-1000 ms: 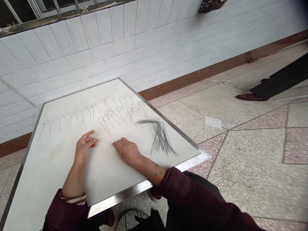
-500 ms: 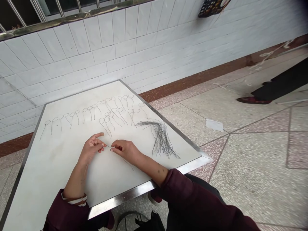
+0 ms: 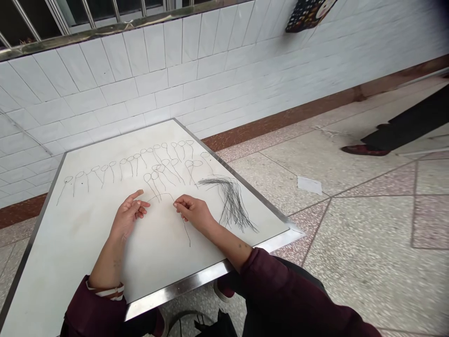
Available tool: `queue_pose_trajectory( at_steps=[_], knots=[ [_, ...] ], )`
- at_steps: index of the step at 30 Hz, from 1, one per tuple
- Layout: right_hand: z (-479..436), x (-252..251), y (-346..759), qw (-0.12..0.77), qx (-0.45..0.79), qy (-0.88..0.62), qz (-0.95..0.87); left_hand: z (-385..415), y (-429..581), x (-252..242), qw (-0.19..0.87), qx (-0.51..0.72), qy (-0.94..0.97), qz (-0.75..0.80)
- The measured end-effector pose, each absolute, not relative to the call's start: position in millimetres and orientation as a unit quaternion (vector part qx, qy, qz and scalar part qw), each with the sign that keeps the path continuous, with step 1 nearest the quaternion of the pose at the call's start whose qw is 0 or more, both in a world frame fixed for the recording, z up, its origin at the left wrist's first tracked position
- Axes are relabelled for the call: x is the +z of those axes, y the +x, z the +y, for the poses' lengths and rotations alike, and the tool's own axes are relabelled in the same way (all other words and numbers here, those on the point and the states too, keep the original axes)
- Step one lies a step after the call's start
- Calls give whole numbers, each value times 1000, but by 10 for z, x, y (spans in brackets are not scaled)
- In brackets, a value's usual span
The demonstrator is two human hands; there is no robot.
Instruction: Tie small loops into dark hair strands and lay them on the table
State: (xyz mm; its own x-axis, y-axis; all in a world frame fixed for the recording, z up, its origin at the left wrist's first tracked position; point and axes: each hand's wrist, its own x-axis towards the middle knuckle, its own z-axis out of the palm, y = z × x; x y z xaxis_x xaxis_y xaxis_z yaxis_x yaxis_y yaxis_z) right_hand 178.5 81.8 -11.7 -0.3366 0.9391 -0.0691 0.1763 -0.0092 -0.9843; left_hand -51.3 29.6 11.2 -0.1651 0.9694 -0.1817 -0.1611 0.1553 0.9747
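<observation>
A thin dark wire (image 3: 171,195) arches between my two hands above the white tabletop. My right hand (image 3: 192,211) pinches it between thumb and fingertips, and its tail hangs below toward the table's front edge. The wire's other end meets the thumb and fingertips of my left hand (image 3: 129,215), which are closed on it while the index finger stretches out. Just beyond my hands lie several wires with a looped end (image 3: 148,177), set out in rows. Right of my right hand rests a loose bundle of bent dark wires (image 3: 233,201).
The white table (image 3: 94,248) has a metal edge and stands near a tiled wall (image 3: 147,79). A barred window is at upper left, a patterned bag (image 3: 308,15) at the top. Another person's leg (image 3: 403,124) and a white paper piece (image 3: 309,185) are on the right.
My hands have moved apart, the right one going right and slightly up. The wire between them, short and straight before, now bows upward in a wide arc.
</observation>
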Motion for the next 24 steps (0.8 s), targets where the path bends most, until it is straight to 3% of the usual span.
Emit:
queue_pose_trajectory(
  at_steps=[12, 24],
  knots=[
    [1138, 117, 2630, 423, 428, -570, -560, 304, -645, 75, 520, 525, 333, 585],
    [1379, -94, 2985, 282, 231, -671, -645, 312, -666, 86, 510, 495, 349, 611]
  ],
)
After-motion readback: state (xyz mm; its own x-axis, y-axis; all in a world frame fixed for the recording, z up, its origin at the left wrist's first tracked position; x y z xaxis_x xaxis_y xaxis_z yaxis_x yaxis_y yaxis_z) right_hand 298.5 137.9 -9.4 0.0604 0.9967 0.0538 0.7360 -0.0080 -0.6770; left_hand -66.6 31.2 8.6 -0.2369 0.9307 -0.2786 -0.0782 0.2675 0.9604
